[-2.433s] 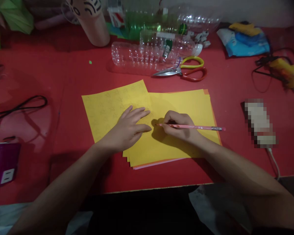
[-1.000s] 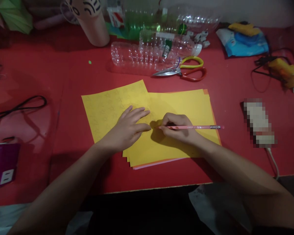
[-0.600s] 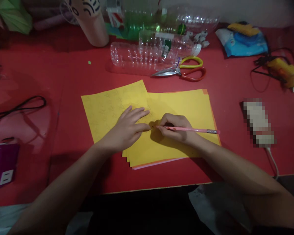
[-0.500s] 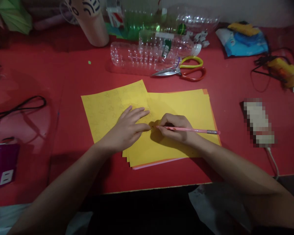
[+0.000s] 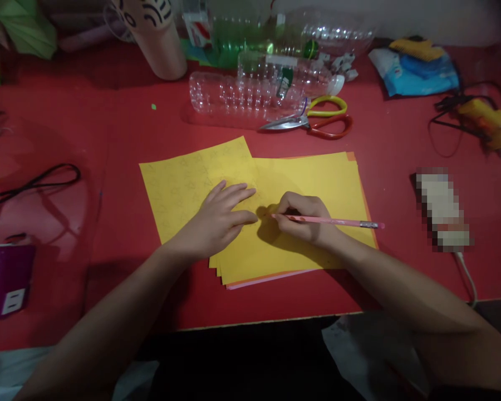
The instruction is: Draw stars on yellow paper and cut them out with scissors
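Observation:
A stack of yellow paper sheets (image 5: 313,178) lies on the red table (image 5: 121,139), with a loose yellow sheet (image 5: 179,184) marked in faint pencil shapes on its left. My left hand (image 5: 217,220) lies flat on the paper, fingers stretched out, pressing on a small yellow piece. My right hand (image 5: 303,218) is closed round a pink pencil (image 5: 334,222), with its tip on the paper just right of my left fingertips.
Clear plastic bottles (image 5: 250,94) and scissors (image 5: 313,120) lie behind the paper. A yellow glue gun (image 5: 482,120) and a blue packet (image 5: 415,69) are at the back right. A black cable (image 5: 37,181) and a purple power strip (image 5: 4,281) are at the left.
The pencil's rear end has dipped slightly and the tip shifted a little on the paper. My left hand has stayed put.

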### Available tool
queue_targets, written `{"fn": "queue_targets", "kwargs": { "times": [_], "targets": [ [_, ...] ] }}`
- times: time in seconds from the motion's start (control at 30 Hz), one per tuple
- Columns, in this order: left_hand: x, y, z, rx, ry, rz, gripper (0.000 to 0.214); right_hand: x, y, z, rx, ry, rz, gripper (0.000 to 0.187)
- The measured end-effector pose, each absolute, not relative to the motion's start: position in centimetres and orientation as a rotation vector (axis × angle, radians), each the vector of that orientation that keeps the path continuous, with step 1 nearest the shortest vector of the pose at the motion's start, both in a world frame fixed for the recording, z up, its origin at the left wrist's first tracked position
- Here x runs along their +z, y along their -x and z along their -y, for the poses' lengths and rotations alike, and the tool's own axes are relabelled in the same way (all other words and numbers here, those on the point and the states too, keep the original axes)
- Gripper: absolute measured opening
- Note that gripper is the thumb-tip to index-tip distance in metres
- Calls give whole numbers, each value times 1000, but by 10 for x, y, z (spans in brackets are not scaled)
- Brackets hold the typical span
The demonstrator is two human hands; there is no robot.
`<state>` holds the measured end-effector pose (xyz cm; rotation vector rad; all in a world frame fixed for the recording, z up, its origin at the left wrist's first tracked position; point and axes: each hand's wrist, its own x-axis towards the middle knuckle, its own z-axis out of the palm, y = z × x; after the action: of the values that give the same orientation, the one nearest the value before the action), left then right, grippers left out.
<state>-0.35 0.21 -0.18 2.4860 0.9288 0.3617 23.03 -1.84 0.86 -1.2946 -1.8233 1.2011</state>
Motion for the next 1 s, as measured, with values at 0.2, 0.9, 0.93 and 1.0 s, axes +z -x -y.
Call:
{"fn": "queue_targets", "kwargs": {
  "times": [0.2, 0.9, 0.93, 1.0],
  "targets": [
    [-1, 3, -2, 359, -2508, -921, 30, 8, -230, 18, 1154, 1300, 1811, 17],
    [-1, 3, -2, 361, -2500, -924, 31, 4, -232, 18, 1103, 1312, 1775, 17],
    [-1, 4, -2, 361, -2499, -925, 31, 3, -232, 18, 1105, 1303, 1772, 17],
    [-1, 4, -2, 357, -2501, -926, 31, 4, -231, 19, 1103, 1289, 1774, 17]
  ]
}}
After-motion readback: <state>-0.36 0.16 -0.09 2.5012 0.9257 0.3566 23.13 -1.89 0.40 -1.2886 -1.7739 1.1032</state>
